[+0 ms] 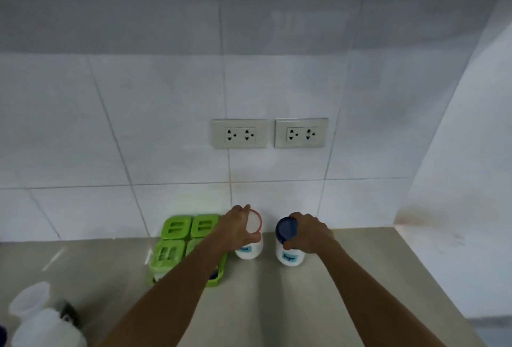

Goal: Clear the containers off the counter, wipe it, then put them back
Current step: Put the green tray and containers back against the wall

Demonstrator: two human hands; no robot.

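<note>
Two white jars stand on the beige counter [277,296] near the tiled back wall. The red-rimmed jar [253,235] with a blue label is gripped at its lid by my left hand [235,228]. The blue-lidded jar [288,246], labelled "Sugar", is gripped at its top by my right hand [310,233]. Both jars rest upright on the counter. A green set of square-lidded spice boxes [177,241] sits just left of them, partly hidden under my left forearm.
Two double wall sockets [268,133] sit above the jars. A white plastic container [41,319] and a dark object stand at the lower left. A side wall closes the counter on the right, with a stained corner [410,222].
</note>
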